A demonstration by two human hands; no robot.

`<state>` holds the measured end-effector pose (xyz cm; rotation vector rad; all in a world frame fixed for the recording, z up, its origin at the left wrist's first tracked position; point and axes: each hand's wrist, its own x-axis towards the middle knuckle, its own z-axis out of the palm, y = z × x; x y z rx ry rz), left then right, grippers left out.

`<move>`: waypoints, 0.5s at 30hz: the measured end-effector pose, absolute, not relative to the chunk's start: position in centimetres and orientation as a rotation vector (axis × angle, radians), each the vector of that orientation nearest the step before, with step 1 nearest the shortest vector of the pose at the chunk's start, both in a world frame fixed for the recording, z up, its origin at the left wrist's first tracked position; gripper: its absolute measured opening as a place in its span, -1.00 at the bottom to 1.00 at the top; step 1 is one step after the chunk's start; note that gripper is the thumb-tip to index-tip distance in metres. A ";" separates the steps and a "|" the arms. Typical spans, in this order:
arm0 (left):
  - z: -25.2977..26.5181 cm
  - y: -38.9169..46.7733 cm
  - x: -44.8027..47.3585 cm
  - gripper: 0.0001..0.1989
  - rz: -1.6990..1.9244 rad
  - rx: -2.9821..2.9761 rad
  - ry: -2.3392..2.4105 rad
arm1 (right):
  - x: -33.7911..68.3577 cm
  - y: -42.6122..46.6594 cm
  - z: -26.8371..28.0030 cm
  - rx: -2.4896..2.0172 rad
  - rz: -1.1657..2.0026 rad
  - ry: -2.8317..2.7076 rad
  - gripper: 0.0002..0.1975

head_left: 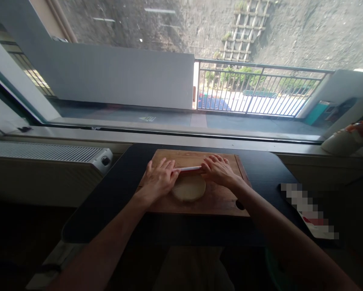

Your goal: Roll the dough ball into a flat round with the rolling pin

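A thin, light rolling pin (189,168) lies crosswise over the wooden cutting board (220,202). My left hand (161,176) is closed over its left end and my right hand (218,169) over its right end, so both ends are hidden. Only the middle stretch of the pin shows between them. Just on the near side of the pin is a flat, round piece of pale dough (189,188), resting on the board. The pin sits at the dough's far edge; whether it touches the dough there is hard to tell.
Under the board is a dark table (108,202) with rounded corners, set against the windowsill (181,139). A blurred-out flat object (310,212) lies at the table's right edge. A radiator (48,155) stands left, and a pale container (341,141) sits on the sill at right.
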<state>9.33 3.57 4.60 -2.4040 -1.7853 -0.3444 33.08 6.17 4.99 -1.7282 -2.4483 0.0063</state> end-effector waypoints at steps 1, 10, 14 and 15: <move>4.7 4.1 9.4 -0.44 -0.337 -2.392 -1.807 | 32.9 6.8 5.1 -1.764 0.014 -2.456 -0.52; 5.6 5.9 9.5 -0.48 -0.292 -2.411 -1.932 | 31.1 8.1 5.8 -1.837 0.036 -2.457 -0.54; 5.0 -0.9 9.3 -0.50 -0.370 -2.434 -1.758 | 33.1 1.6 4.5 -1.682 -0.038 -2.406 -0.47; 4.8 -2.2 9.3 -0.49 -0.371 -2.444 -1.714 | 33.5 0.4 4.3 -1.663 -0.047 -2.424 -0.46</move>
